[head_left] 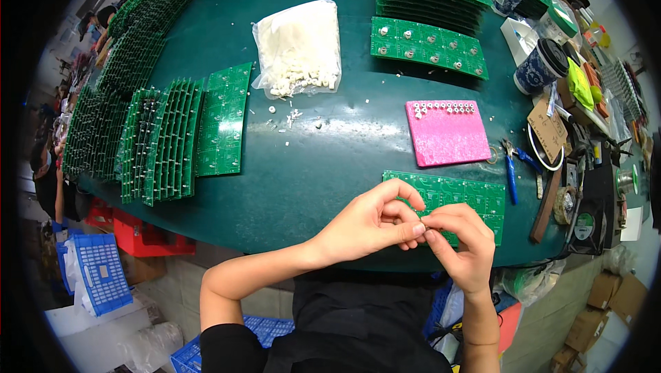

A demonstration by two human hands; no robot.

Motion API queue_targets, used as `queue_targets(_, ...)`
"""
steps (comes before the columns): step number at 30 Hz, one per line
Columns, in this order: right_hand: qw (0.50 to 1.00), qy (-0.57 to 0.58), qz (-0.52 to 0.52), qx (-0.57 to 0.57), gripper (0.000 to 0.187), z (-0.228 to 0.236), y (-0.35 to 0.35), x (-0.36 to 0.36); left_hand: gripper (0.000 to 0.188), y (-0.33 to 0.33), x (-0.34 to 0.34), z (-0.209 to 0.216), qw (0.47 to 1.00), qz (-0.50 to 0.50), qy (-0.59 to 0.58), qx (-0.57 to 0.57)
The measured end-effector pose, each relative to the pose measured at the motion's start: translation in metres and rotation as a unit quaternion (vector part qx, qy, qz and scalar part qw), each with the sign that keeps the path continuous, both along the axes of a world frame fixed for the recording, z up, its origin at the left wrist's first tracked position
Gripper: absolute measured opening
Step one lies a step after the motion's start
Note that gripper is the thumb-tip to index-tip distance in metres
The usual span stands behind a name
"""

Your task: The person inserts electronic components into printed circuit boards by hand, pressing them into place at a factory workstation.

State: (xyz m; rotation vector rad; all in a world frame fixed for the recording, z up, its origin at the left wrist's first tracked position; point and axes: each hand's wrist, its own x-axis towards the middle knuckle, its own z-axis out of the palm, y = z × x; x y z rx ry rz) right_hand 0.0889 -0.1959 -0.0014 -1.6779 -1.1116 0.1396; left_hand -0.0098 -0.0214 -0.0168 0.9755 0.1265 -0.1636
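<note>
My left hand [375, 221] and my right hand [465, 242] meet fingertip to fingertip over the near edge of a green circuit board [482, 201] lying flat on the table. Thumb and fingers of both hands are pinched together. Whatever small piece sits between them is too small and too covered to name. Just beyond the board lies a pink foam block [451, 135], with small round metal-and-white parts [444, 107] set in rows along its far edge. Blue-handled pliers [511, 173] rest to the right of the board.
An open plastic bag [299, 39] spills white pieces at the table's middle. Stacked circuit boards stand at left [172, 142] and far right [430, 1], beside a board with mounted parts [427, 49]. Patterned cups [540, 70], tape [564, 204] and tools crowd the right edge.
</note>
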Motion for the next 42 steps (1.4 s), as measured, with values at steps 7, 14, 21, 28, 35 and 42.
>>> queue_targets(7, 0.985, -0.036, -0.135, -0.101, 0.016, -0.023, -0.012, 0.021, 0.012, 0.053, 0.01, 0.002, 0.613, 0.165, -0.182, 0.751)
queue_targets(14, 0.988, -0.085, -0.083, -0.093, 0.017, -0.041, -0.006, 0.02, 0.019, 0.127, -0.002, -0.025, 0.483, 0.182, -0.005, 0.857)
queue_targets(21, 0.988, -0.09, -0.076, -0.104, 0.016, -0.04, -0.006, 0.021, 0.019, 0.126, -0.003, -0.03, 0.533, 0.192, -0.026, 0.824)
queue_targets(28, 0.987, -0.089, -0.084, -0.103, 0.016, -0.042, -0.007, 0.02, 0.025, 0.12, -0.001, -0.029, 0.559, 0.18, -0.064, 0.807)
queue_targets(35, 0.986, -0.105, -0.074, -0.109, 0.017, -0.04, -0.007, 0.019, 0.013, 0.12, 0.003, -0.036, 0.545, 0.2, -0.109, 0.807)
queue_targets(42, 0.976, -0.183, -0.047, -0.109, 0.02, -0.039, -0.006, 0.021, 0.01, 0.122, 0.003, -0.038, 0.548, 0.216, -0.125, 0.798)
